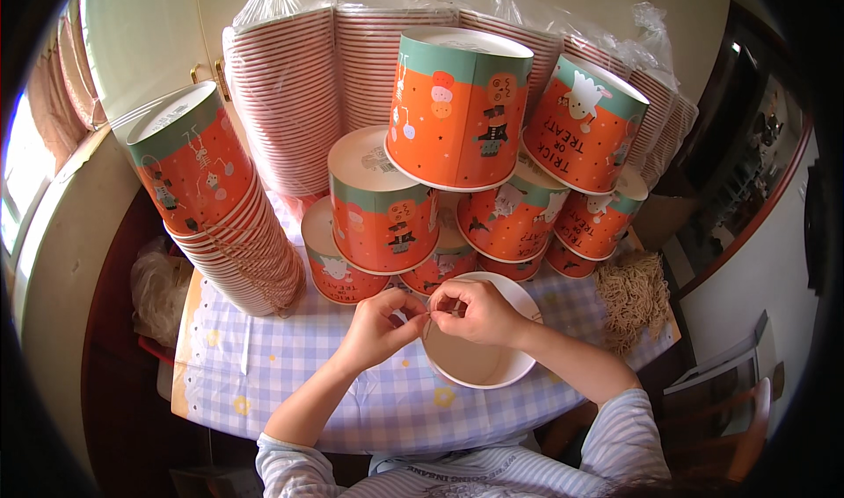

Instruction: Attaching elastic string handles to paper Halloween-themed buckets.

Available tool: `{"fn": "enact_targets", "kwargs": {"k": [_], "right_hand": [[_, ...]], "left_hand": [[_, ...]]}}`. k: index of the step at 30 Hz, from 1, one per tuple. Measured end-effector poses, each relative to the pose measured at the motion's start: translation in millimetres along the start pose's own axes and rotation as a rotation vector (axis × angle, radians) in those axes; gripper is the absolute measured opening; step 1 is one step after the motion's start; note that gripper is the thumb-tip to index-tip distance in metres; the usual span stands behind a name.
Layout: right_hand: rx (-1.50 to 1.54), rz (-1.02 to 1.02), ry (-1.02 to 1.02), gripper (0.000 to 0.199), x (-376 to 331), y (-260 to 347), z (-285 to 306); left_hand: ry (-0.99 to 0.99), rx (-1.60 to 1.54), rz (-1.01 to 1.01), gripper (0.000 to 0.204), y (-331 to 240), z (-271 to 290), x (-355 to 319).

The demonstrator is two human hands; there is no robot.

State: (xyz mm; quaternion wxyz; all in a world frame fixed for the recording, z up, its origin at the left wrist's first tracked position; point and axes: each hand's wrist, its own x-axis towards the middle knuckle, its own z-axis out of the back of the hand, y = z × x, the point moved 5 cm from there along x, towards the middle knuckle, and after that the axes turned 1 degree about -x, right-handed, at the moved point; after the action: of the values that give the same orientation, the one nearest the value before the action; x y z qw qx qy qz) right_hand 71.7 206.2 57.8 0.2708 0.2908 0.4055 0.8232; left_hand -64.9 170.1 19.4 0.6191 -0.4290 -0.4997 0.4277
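Observation:
An open white paper bucket (479,366) stands at the table's near edge, its mouth turned up toward me. Over its far left rim my left hand (384,325) and my right hand (475,312) meet, fingertips almost touching. Both are closed in a pinch, and what looks like a thin cord runs between them, mostly hidden by the fingers. My right wrist crosses above the bucket's mouth. To the right lies a loose bundle of beige cords (631,298).
Upside-down orange and green buckets (457,116) are piled just beyond my hands. A tall nested bucket stack (233,234), draped with cords, leans at the left. Behind rise plastic-wrapped stacks (281,102). A checked cloth (290,357) covers the table; a chair (725,419) stands right.

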Motion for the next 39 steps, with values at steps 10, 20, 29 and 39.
{"fn": "enact_targets", "kwargs": {"k": [10, 20, 29, 39], "right_hand": [[0.0, 0.126, -0.024, 0.009, -2, -1, 4], [-0.049, 0.175, 0.01, 0.01, -1, 11, -1], [0.0, 0.014, 0.02, 0.008, 2, 6, -2], [0.066, -0.079, -0.017, 0.008, 1, -1, -4]], "left_hand": [[0.027, -0.253, 0.12, 0.007, 2, 2, 0], [-0.016, -0.168, 0.134, 0.008, 2, 5, 0], [0.016, -0.21, 0.13, 0.01, -1, 3, -1], [-0.013, -0.051, 0.03, 0.01, -6, 6, -4]]}}
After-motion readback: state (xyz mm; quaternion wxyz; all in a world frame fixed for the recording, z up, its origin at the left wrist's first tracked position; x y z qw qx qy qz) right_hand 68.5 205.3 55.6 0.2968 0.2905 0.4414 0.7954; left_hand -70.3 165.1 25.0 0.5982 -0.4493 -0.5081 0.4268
